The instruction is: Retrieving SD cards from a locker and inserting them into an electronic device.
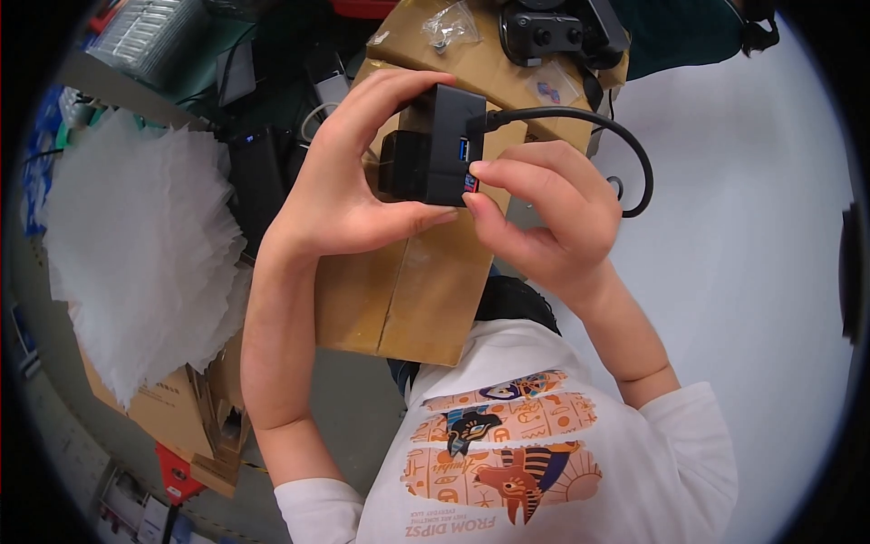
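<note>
My left hand (349, 186) grips a small black box-shaped device (435, 145) with a blue port on its side, held up above a brown cardboard box (412, 290). My right hand (544, 218) pinches something small and red at the device's lower right edge, thumb and forefinger pressed against it. A black cable (616, 136) runs out of the device's right side and loops down behind my right hand.
A stack of white translucent sheets (136, 254) lies at left on cardboard. A black controller (548, 32) and small clear bags (450, 27) rest on the box's far end. A white surface (752, 227) spreads at right. Dark electronics (258, 172) sit behind my left hand.
</note>
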The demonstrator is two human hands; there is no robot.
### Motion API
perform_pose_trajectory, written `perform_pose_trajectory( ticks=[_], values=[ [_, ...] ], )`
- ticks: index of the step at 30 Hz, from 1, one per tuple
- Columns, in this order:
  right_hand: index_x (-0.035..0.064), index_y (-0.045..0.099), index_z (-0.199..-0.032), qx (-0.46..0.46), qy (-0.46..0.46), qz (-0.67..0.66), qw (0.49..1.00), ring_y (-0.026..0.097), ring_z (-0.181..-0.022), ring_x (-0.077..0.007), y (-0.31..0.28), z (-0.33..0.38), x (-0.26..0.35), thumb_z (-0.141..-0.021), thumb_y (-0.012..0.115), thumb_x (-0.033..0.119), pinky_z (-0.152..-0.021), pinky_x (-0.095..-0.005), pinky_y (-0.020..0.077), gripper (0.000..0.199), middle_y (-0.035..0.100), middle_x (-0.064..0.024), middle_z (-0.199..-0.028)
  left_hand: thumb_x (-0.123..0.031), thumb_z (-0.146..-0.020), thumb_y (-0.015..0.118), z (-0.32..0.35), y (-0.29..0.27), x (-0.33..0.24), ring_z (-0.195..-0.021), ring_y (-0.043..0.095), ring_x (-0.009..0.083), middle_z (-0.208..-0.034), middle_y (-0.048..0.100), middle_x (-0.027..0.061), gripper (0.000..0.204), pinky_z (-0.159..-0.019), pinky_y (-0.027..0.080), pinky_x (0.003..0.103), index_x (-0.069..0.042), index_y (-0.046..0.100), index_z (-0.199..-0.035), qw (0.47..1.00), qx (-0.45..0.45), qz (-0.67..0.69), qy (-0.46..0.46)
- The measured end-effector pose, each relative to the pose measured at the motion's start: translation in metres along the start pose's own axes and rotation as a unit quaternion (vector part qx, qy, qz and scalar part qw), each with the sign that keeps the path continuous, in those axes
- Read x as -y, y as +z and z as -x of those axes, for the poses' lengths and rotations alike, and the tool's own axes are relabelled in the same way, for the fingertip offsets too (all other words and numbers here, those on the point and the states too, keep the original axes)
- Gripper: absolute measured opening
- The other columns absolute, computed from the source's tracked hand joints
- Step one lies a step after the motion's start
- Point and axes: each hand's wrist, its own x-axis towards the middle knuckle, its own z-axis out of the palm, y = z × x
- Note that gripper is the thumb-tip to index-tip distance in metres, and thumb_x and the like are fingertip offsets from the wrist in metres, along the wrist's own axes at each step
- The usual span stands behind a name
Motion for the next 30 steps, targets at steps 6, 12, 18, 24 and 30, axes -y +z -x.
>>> perform_pose_trajectory(
  ticks=[6,12,18,24,30],
  values=[
    [0.0082,0.063,-0.077,0.013,-0.057,0.052,0.997,0.056,-0.056,-0.0181,-0.003,-0.005,-0.002,-0.058,0.072,0.008,-0.048,-0.0276,0.0441,0.022,0.058,-0.004,-0.067,-0.02,-0.054,0.075,-0.001,-0.003,0.0,-0.112,0.049,0.0233,-0.116,0.049,0.0117,0.075,-0.1,0.035,0.035,0.001,0.047,-0.121,0.999,0.027,-0.008,-0.017],
    [0.0081,0.065,-0.083,0.05,-0.06,0.081,0.994,0.056,-0.056,-0.017,-0.006,-0.003,0.001,-0.059,0.073,0.01,-0.048,-0.0269,0.0435,0.025,0.059,-0.0035,-0.069,-0.02,-0.055,0.075,0.0,-0.003,0.0,-0.111,0.049,0.023,-0.116,0.049,0.0114,0.074,-0.099,0.035,0.035,0.001,0.047,-0.12,0.999,0.024,-0.012,-0.018],
    [0.0069,0.066,-0.087,0.0,-0.053,0.04,0.998,0.055,-0.055,-0.0157,-0.004,0.008,0.0,-0.059,0.074,0.006,-0.046,-0.025,0.0426,0.029,0.06,-0.0031,-0.072,-0.017,-0.052,0.076,-0.002,0.0,0.002,-0.098,0.052,0.0236,-0.106,0.052,0.0113,0.072,-0.087,0.041,0.032,-0.001,0.049,-0.117,1.0,-0.006,0.004,0.001],
    [0.0065,0.066,-0.086,0.019,-0.097,0.046,0.994,0.055,-0.055,-0.0152,-0.001,0.007,-0.003,-0.059,0.073,0.005,-0.046,-0.0246,0.0419,0.028,0.06,-0.0025,-0.073,-0.016,-0.052,0.077,-0.002,-0.001,0.004,-0.099,0.052,0.0232,-0.107,0.052,0.0113,0.072,-0.088,0.041,0.031,-0.001,0.049,-0.117,1.0,-0.003,-0.004,0.006],
    [0.0075,0.065,-0.086,0.028,-0.098,0.048,0.994,0.055,-0.056,-0.0153,0.0,0.007,-0.006,-0.06,0.072,0.005,-0.047,-0.0248,0.042,0.027,0.06,-0.0019,-0.074,-0.016,-0.053,0.077,-0.002,-0.001,0.003,-0.099,0.051,0.0233,-0.106,0.052,0.0113,0.073,-0.088,0.042,0.032,0.0,0.049,-0.118,1.0,-0.003,-0.01,-0.001]
  ],
)
